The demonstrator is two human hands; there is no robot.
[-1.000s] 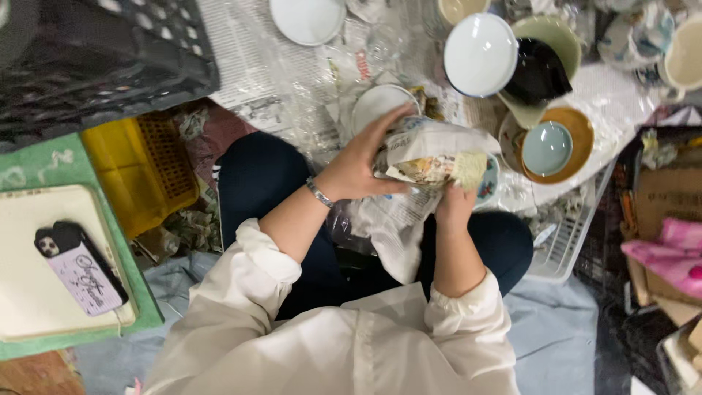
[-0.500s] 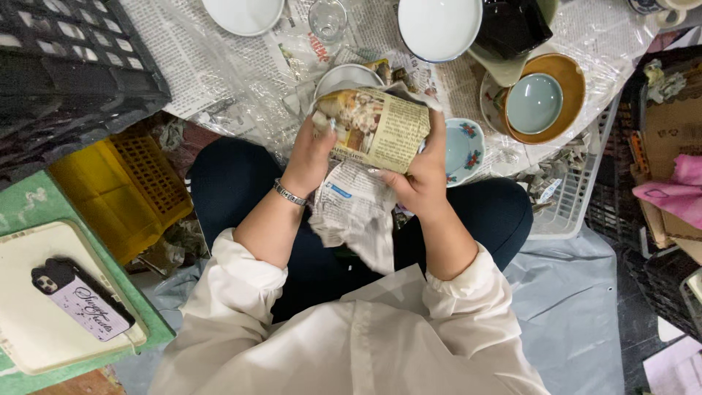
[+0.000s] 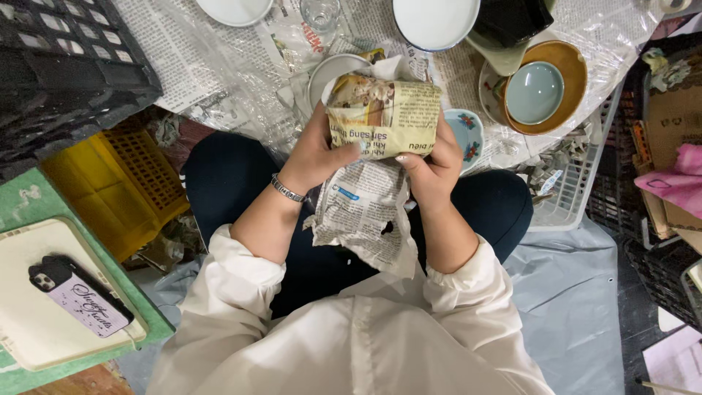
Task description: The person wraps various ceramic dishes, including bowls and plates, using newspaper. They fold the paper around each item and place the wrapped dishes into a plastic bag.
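Both hands clasp the newspaper-wrapped bundle [image 3: 384,117] between them. Left hand [image 3: 318,153] fingers curl around its left side. Right hand [image 3: 431,164] fingers press its right side, loose paper hanging near.

Wrapped wholly in newspaper bundle [image 3: 384,117], contents unseen; white plate [image 3: 232,10] and white bowl [image 3: 433,20] cut off far.

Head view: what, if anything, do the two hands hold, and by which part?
A newspaper-wrapped bundle: left hand grips its left side, right hand its lower right.
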